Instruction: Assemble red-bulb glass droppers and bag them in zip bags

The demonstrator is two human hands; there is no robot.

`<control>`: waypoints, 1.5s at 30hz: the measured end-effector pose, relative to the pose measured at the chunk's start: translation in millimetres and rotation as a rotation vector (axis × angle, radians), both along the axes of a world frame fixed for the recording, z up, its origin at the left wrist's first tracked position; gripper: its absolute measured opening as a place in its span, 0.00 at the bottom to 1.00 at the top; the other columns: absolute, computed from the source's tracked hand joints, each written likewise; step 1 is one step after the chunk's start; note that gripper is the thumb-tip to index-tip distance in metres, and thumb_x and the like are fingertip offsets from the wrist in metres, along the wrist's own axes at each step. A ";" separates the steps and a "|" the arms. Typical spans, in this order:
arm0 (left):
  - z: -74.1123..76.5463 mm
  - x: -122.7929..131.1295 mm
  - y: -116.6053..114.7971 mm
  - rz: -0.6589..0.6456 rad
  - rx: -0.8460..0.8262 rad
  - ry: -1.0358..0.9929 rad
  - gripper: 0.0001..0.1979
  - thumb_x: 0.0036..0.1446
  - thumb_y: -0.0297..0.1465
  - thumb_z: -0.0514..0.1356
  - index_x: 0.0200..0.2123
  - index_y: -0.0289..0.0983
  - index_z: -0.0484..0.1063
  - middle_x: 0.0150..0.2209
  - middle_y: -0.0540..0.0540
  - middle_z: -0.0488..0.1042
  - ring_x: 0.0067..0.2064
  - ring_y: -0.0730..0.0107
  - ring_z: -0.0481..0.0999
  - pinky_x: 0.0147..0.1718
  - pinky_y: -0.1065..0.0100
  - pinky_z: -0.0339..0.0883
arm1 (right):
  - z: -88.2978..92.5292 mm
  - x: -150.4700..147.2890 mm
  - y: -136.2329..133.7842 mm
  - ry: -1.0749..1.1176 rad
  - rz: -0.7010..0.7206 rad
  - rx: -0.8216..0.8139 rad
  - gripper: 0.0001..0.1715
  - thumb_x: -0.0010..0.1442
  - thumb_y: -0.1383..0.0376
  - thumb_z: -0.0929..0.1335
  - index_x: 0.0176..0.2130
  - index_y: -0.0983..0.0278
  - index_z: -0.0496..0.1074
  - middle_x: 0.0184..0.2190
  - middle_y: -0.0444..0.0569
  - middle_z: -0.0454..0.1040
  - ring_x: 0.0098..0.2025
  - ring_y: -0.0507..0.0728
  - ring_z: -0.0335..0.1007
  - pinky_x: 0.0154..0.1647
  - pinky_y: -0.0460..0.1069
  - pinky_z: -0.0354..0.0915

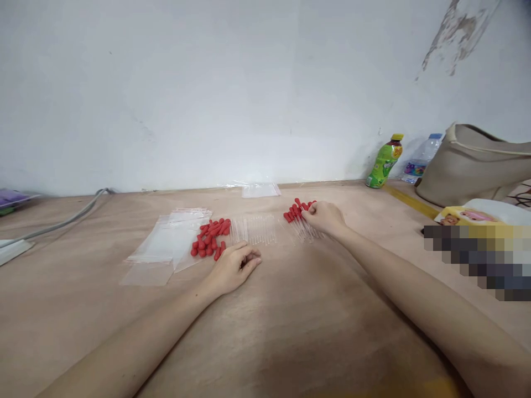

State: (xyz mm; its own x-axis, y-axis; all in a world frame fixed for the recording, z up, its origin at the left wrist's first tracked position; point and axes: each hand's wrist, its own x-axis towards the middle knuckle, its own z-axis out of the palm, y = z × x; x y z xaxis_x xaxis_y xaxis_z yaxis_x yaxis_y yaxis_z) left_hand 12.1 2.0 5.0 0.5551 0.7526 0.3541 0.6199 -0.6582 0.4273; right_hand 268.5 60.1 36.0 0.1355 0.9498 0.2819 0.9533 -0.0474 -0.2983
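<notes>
With the row of clear tubes (255, 229) on the desk (290, 331) as the mark, the left hand (234, 268) rests just in front, half curled and empty, near the loose red bulbs (209, 237) — the right hand (324, 216), to the tubes' right, pinches the red-capped droppers (295, 213), heaps seemingly kept apart for reach.

You are sitting in a small hand-assembly workshop: a bare plywood worktop (265, 331) pushed against a plain white wall (207, 83) with a patch of peeling paint (456, 33). Parts lie in batches, with red rubber bulbs (211, 239), clear tubes (254, 230), assembled droppers (296, 216) and zip bags (166, 243). Your green drink bottle (385, 161) and beige bag (473, 166) sit off to the side.
</notes>
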 end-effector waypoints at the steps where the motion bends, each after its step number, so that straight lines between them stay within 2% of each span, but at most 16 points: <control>1: 0.2 -0.2 0.0 0.001 0.000 0.001 0.07 0.55 0.30 0.52 0.33 0.35 0.70 0.28 0.48 0.68 0.28 0.74 0.67 0.27 0.72 0.61 | -2.9 -0.3 3.4 -0.025 -0.019 -0.007 0.17 0.51 0.60 0.60 0.16 0.64 0.66 0.19 0.47 0.69 0.24 0.53 0.63 0.26 0.48 0.49; 5: 0.2 0.0 0.3 0.000 0.003 -0.004 0.08 0.55 0.30 0.52 0.33 0.36 0.70 0.28 0.49 0.68 0.28 0.74 0.67 0.27 0.72 0.61 | -11.8 -6.3 6.5 -0.108 -0.033 0.031 0.21 0.52 0.55 0.60 0.19 0.64 0.67 0.21 0.48 0.70 0.28 0.56 0.65 0.32 0.50 0.50; 8: -1.6 1.0 0.3 -0.007 0.013 0.000 0.07 0.56 0.30 0.52 0.33 0.36 0.69 0.28 0.49 0.68 0.28 0.74 0.67 0.28 0.72 0.61 | -14.0 -19.0 2.6 -0.140 0.050 0.077 0.23 0.54 0.52 0.58 0.22 0.64 0.68 0.21 0.48 0.71 0.28 0.56 0.65 0.36 0.51 0.49; 11: -3.1 -1.7 -0.2 0.029 0.080 0.037 0.08 0.56 0.31 0.52 0.33 0.36 0.69 0.29 0.48 0.68 0.29 0.73 0.67 0.28 0.72 0.62 | -17.0 -38.1 -2.4 -0.177 0.150 0.046 0.22 0.55 0.52 0.59 0.24 0.64 0.69 0.23 0.48 0.72 0.29 0.56 0.66 0.38 0.53 0.48; 13: -1.5 -8.1 -0.5 0.127 0.210 0.112 0.08 0.55 0.33 0.52 0.33 0.36 0.69 0.32 0.46 0.68 0.32 0.70 0.68 0.31 0.69 0.63 | -20.8 -49.6 -5.0 -0.220 0.173 0.020 0.20 0.54 0.53 0.60 0.26 0.65 0.70 0.26 0.51 0.73 0.30 0.57 0.67 0.38 0.54 0.47; 16: 5.6 -22.6 -0.1 0.375 0.394 0.324 0.10 0.55 0.35 0.51 0.33 0.35 0.67 0.34 0.42 0.67 0.36 0.62 0.68 0.33 0.65 0.62 | -28.1 -59.0 -7.2 -0.269 0.163 0.023 0.20 0.56 0.56 0.59 0.29 0.68 0.70 0.30 0.56 0.73 0.32 0.59 0.67 0.38 0.55 0.47; 19: 12.7 -34.6 1.2 0.557 0.386 0.501 0.15 0.56 0.40 0.49 0.33 0.34 0.66 0.34 0.40 0.66 0.37 0.58 0.68 0.31 0.64 0.62 | -34.2 -60.3 -8.8 -0.303 0.157 0.078 0.18 0.57 0.60 0.59 0.30 0.70 0.70 0.31 0.58 0.73 0.33 0.60 0.66 0.38 0.55 0.47; 23: 14.2 -37.1 1.3 0.621 0.277 0.587 0.20 0.56 0.45 0.46 0.34 0.33 0.65 0.34 0.39 0.68 0.36 0.56 0.70 0.30 0.62 0.63 | -38.0 -59.1 -12.5 -0.339 0.168 0.140 0.17 0.57 0.61 0.59 0.31 0.71 0.70 0.31 0.60 0.72 0.34 0.61 0.65 0.39 0.55 0.47; 28: 12.8 -33.1 0.0 0.604 0.274 0.643 0.17 0.58 0.39 0.45 0.35 0.33 0.65 0.35 0.38 0.68 0.37 0.55 0.70 0.30 0.62 0.63 | -43.1 -56.0 -20.0 -0.298 0.170 0.295 0.17 0.59 0.61 0.57 0.30 0.70 0.67 0.31 0.57 0.71 0.35 0.60 0.62 0.37 0.54 0.46; 33: 13.3 -34.5 2.1 0.571 0.423 0.638 0.14 0.59 0.31 0.44 0.33 0.31 0.66 0.33 0.37 0.68 0.36 0.55 0.69 0.29 0.62 0.62 | -50.1 -44.6 -34.3 -0.204 0.269 0.451 0.16 0.60 0.63 0.55 0.30 0.67 0.65 0.27 0.52 0.70 0.31 0.56 0.61 0.37 0.52 0.46; 37: 7.4 -27.3 -1.0 0.385 0.437 0.390 0.11 0.59 0.29 0.45 0.31 0.34 0.65 0.31 0.42 0.67 0.35 0.60 0.69 0.32 0.64 0.62 | -50.3 -31.7 -53.2 -0.118 0.378 0.408 0.13 0.61 0.64 0.56 0.30 0.66 0.64 0.25 0.48 0.70 0.27 0.53 0.61 0.38 0.51 0.49; 40: 0.9 -15.0 -7.2 0.196 0.265 0.183 0.10 0.59 0.33 0.48 0.31 0.36 0.65 0.30 0.46 0.68 0.32 0.67 0.69 0.30 0.68 0.63 | -50.0 -24.5 -66.6 -0.038 0.480 0.374 0.12 0.61 0.63 0.57 0.31 0.65 0.64 0.27 0.48 0.71 0.28 0.54 0.63 0.36 0.50 0.53; 42: -1.5 -7.1 -10.6 0.084 0.155 0.124 0.09 0.59 0.32 0.49 0.35 0.36 0.66 0.31 0.47 0.69 0.33 0.69 0.69 0.31 0.69 0.63 | -50.4 -22.4 -71.9 0.018 0.557 0.368 0.11 0.61 0.64 0.57 0.34 0.64 0.65 0.30 0.49 0.71 0.32 0.54 0.64 0.36 0.49 0.55; 45: -2.2 0.3 -11.1 0.009 0.098 0.074 0.10 0.58 0.32 0.51 0.39 0.39 0.69 0.35 0.47 0.69 0.37 0.69 0.70 0.36 0.68 0.63 | -51.1 -23.3 -74.0 0.063 0.649 0.375 0.11 0.61 0.65 0.57 0.39 0.65 0.66 0.34 0.50 0.71 0.36 0.54 0.64 0.38 0.49 0.58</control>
